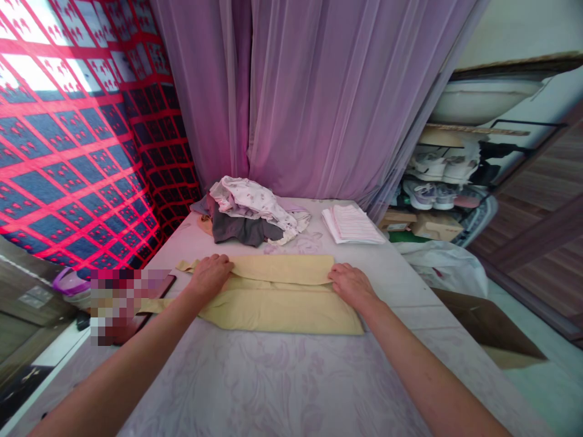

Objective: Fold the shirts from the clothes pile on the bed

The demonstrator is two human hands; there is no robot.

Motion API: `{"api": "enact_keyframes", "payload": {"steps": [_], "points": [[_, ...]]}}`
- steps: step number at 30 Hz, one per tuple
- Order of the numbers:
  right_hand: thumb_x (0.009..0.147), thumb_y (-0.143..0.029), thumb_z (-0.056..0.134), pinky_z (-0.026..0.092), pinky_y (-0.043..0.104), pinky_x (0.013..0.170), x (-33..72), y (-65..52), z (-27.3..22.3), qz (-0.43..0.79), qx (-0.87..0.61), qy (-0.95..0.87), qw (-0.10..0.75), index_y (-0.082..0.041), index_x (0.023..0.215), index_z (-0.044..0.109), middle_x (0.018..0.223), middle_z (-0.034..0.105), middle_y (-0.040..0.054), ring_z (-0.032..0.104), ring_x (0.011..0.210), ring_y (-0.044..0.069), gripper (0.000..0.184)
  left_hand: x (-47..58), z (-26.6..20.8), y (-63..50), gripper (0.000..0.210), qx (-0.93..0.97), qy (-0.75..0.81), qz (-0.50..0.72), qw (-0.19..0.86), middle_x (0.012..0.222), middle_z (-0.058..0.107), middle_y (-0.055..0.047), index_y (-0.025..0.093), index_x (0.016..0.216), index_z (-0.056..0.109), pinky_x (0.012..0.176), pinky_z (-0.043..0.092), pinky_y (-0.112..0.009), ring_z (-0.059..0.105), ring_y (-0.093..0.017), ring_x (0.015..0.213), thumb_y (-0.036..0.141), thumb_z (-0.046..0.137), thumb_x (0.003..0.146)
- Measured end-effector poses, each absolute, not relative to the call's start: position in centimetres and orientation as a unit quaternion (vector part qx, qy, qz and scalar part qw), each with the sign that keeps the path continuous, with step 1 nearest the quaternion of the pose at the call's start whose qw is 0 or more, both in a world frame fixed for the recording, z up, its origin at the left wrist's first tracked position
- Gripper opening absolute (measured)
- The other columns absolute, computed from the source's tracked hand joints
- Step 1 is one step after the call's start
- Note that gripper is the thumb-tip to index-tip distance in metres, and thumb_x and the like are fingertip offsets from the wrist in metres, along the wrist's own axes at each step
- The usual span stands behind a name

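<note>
A pale yellow strapped garment (pixel 282 309) lies spread across the bed or table in front of me, its far part folded over toward me in a long band. Two narrow straps stick out on its left side. My left hand (pixel 212 273) grips the left end of the folded band, fingers closed on the cloth. At the band's right end, my right hand (pixel 350 282) pinches the corner between thumb and fingers. The garment's near edge rests flat on the surface.
Crumpled clothes (pixel 255 212) lie in a heap at the back, beside a folded striped cloth (pixel 350 223). A purple curtain (pixel 319 103) hangs behind. On the right stand a shoe rack (pixel 437 182) and a cardboard box (pixel 487 325). A blurred-out patch covers the left edge.
</note>
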State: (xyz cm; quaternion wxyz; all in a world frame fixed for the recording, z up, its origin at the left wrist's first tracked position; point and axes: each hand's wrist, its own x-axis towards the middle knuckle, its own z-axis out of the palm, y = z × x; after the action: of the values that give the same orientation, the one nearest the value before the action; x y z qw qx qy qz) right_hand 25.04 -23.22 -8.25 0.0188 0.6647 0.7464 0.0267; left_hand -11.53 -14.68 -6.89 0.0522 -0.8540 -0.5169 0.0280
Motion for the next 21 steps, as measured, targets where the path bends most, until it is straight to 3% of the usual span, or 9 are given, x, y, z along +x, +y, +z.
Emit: {"api": "enact_keyframes", "payload": {"steps": [4, 8, 14, 18, 21], "points": [[0.087, -0.020, 0.042, 0.039, 0.026, 0.068, 25.4, -20.4, -6.4, 0.075, 0.704, 0.706, 0.029, -0.028, 0.091, 0.070, 0.099, 0.065, 0.0034, 0.056, 0.087, 0.017, 0.029, -11.0, -6.2, -12.7, 0.033, -0.812, -0.582, 0.008, 0.030, 0.106, 0.065, -0.010, 0.023, 0.102, 0.068, 0.075, 0.046, -0.033, 0.064, -0.023, 0.089, 0.026, 0.038, 0.089], [0.090, -0.027, 0.039, 0.038, 0.027, 0.065, 25.7, -17.3, -4.9, 0.118, 0.746, 0.655, -0.023, -0.029, 0.101, 0.070, 0.106, 0.062, 0.0044, 0.056, 0.086, 0.019, 0.032, -10.3, -6.2, -10.5, 0.037, -0.762, -0.632, -0.124, -0.062, 0.105, 0.069, -0.003, 0.025, 0.110, 0.067, 0.078, 0.046, -0.026, 0.064, -0.019, 0.093, 0.022, 0.041, 0.083], [0.088, -0.023, 0.041, 0.042, 0.025, 0.071, 26.3, -16.3, -7.3, 0.097, 0.748, 0.643, -0.133, -0.029, 0.107, 0.069, 0.108, 0.062, 0.0029, 0.058, 0.085, 0.016, 0.034, -10.1, -8.7, -9.9, 0.039, -0.683, -0.646, -0.275, -0.201, 0.101, 0.072, 0.000, 0.021, 0.108, 0.068, 0.078, 0.048, -0.024, 0.064, -0.017, 0.087, 0.025, 0.042, 0.080], [0.083, -0.013, 0.043, 0.045, 0.024, 0.082, 26.7, -15.4, -8.6, 0.040, 0.745, 0.631, -0.213, -0.024, 0.098, 0.073, 0.108, 0.066, 0.0029, 0.061, 0.091, 0.016, 0.035, -10.2, -9.5, -9.6, 0.040, -0.675, -0.639, -0.276, -0.244, 0.098, 0.073, 0.000, 0.020, 0.109, 0.067, 0.075, 0.049, -0.023, 0.065, -0.016, 0.084, 0.027, 0.041, 0.080], [0.080, -0.009, 0.044, 0.045, 0.025, 0.089, 26.8, -15.1, -9.1, 0.020, 0.722, 0.649, -0.239, -0.023, 0.093, 0.074, 0.110, 0.067, 0.0012, 0.061, 0.097, 0.015, 0.035, -10.5, -9.6, -9.5, 0.038, -0.698, -0.635, -0.250, -0.218, 0.099, 0.073, 0.000, 0.021, 0.108, 0.067, 0.078, 0.048, -0.024, 0.065, -0.017, 0.087, 0.026, 0.042, 0.080]]}}
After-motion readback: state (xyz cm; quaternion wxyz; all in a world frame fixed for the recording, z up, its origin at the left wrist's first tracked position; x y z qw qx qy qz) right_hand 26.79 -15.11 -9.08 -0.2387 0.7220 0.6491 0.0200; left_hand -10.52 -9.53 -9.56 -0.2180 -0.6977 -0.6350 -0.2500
